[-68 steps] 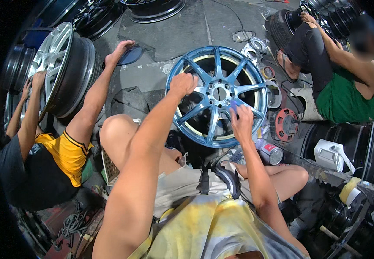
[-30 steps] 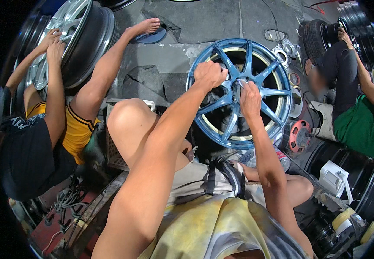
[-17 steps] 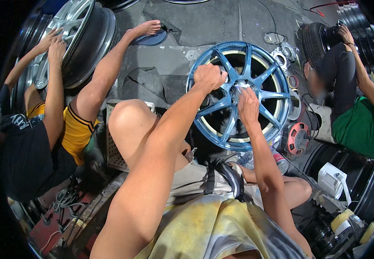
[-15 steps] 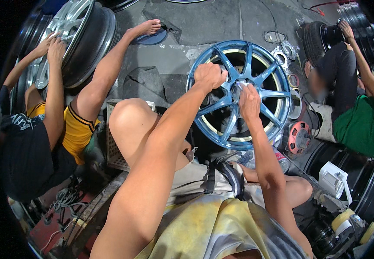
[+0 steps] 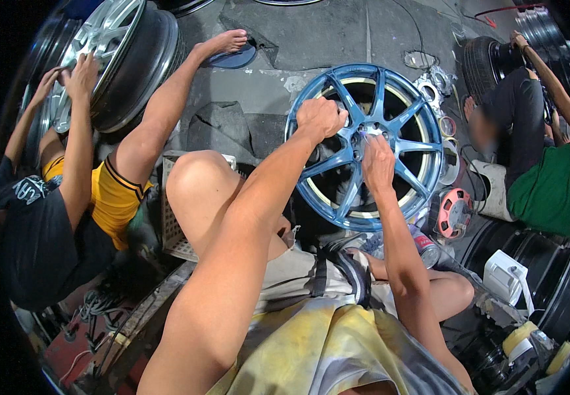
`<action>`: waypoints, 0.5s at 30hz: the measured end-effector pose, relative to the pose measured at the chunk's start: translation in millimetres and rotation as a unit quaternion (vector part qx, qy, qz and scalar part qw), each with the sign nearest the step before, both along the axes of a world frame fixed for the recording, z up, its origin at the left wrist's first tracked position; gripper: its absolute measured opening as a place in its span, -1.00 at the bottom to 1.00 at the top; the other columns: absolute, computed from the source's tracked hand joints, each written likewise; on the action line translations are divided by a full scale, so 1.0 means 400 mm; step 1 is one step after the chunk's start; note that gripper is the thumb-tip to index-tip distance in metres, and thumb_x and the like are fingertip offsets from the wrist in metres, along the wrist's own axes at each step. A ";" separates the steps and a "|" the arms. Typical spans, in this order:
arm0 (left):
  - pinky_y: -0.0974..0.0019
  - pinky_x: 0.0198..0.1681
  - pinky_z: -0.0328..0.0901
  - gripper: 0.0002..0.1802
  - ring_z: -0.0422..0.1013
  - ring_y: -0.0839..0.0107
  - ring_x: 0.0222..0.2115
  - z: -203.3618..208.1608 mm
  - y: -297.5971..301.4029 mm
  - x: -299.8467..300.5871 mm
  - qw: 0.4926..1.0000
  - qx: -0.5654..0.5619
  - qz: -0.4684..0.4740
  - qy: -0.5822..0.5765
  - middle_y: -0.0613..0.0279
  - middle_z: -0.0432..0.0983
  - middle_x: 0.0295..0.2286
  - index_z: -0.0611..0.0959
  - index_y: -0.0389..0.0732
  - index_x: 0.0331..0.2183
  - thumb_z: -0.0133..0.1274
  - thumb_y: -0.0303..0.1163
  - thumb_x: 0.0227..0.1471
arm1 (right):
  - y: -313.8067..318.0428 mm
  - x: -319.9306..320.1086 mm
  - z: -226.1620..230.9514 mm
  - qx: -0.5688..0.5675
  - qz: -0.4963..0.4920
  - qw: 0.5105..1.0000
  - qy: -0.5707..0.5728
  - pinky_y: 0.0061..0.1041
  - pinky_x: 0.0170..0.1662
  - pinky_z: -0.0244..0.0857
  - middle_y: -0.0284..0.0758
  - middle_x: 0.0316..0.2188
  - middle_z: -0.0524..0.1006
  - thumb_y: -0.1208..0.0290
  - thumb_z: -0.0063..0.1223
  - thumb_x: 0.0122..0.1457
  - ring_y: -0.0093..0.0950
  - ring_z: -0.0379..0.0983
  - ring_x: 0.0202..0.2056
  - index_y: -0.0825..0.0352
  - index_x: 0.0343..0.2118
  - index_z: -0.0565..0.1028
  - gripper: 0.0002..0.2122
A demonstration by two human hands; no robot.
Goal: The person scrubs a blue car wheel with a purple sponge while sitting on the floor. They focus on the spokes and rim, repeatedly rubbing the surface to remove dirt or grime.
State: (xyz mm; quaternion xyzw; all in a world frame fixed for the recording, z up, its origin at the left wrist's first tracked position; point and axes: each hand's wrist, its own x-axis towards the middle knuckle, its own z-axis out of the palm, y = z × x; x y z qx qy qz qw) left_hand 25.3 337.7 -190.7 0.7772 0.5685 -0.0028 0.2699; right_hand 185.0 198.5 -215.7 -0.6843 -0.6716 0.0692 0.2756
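Observation:
A blue multi-spoke wheel rim [image 5: 344, 156] with a pale inner ring lies face up in front of me. Over its upper left spokes, my left hand [image 5: 322, 118] is closed in a fist, a bit of something pale showing by the thumb; what it grips is mostly hidden. My right hand [image 5: 378, 160] is at the hub, fingers pinched together on a small pale piece [image 5: 366, 134] against the metal around the centre hole. The piece is too small to name.
A co-worker at left handles a silver wheel [image 5: 107, 36]; another person in green sits at right near a tyre [image 5: 481, 69]. A red-and-black reel [image 5: 454, 212], a can [image 5: 427, 251] and a white box-shaped device [image 5: 505, 273] lie to my right. A plastic crate [image 5: 178, 237] stands by my left knee.
My right hand has moved slightly down over the hub, its fingers still pinched. My left fist stays nearly in place. The left co-worker's hands have shifted on the silver wheel.

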 end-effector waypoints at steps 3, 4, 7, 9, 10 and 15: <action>-0.01 -0.08 0.46 -0.39 0.61 -0.12 -0.24 -0.003 -0.001 0.002 1.000 0.012 -0.004 -0.008 -0.22 0.67 -0.33 0.80 -0.31 -0.36 -0.03 0.08 0.12 | 0.022 0.017 0.004 0.030 0.002 1.000 0.003 -0.11 -0.23 0.35 -0.03 -0.39 0.48 0.60 -0.01 0.22 0.01 0.48 -0.30 0.45 -0.18 0.58 -0.83; -0.01 -0.08 0.46 -0.39 0.61 -0.13 -0.24 -0.005 -0.003 0.000 1.000 0.011 -0.006 -0.008 -0.22 0.67 -0.33 0.80 -0.31 -0.36 -0.03 0.08 0.12 | 0.018 0.016 -0.002 0.033 -0.002 0.999 0.003 -0.10 -0.25 0.34 -0.04 -0.39 0.48 0.60 0.01 0.22 0.00 0.48 -0.30 0.46 -0.20 0.58 -0.84; 0.00 -0.07 0.46 -0.40 0.61 -0.13 -0.24 -0.008 0.004 -0.006 1.000 0.010 -0.002 -0.006 -0.22 0.67 -0.33 0.80 -0.31 -0.35 -0.02 0.07 0.12 | -0.010 0.003 0.017 -0.006 -0.009 1.000 0.023 -0.11 -0.22 0.37 -0.05 -0.37 0.49 0.58 0.03 0.24 0.00 0.49 -0.29 0.43 -0.16 0.59 -0.84; 0.00 -0.07 0.46 -0.40 0.61 -0.13 -0.24 -0.002 0.004 -0.003 1.000 0.013 0.001 -0.007 -0.21 0.67 -0.33 0.79 -0.31 -0.35 -0.02 0.07 0.11 | -0.007 0.039 0.016 0.024 -0.037 0.999 0.021 -0.11 -0.24 0.36 -0.06 -0.38 0.48 0.56 0.03 0.27 -0.01 0.49 -0.32 0.42 -0.16 0.60 -0.84; 0.00 -0.07 0.46 -0.40 0.61 -0.13 -0.24 0.002 0.008 -0.001 1.000 0.017 0.003 -0.008 -0.21 0.67 -0.33 0.79 -0.31 -0.35 -0.02 0.07 0.11 | -0.003 0.056 0.015 0.040 -0.050 0.998 0.020 -0.12 -0.25 0.36 -0.06 -0.38 0.48 0.55 0.04 0.28 -0.01 0.48 -0.33 0.42 -0.15 0.60 -0.84; -0.01 -0.07 0.46 -0.39 0.61 -0.13 -0.24 0.008 0.001 -0.005 1.000 0.005 -0.013 -0.003 -0.21 0.67 -0.32 0.79 -0.31 -0.34 -0.01 0.08 0.11 | 0.027 0.053 0.040 -0.006 -0.002 1.000 0.019 -0.12 -0.17 0.37 -0.08 -0.35 0.45 0.53 0.14 0.21 -0.04 0.48 -0.26 0.35 -0.14 0.62 -0.82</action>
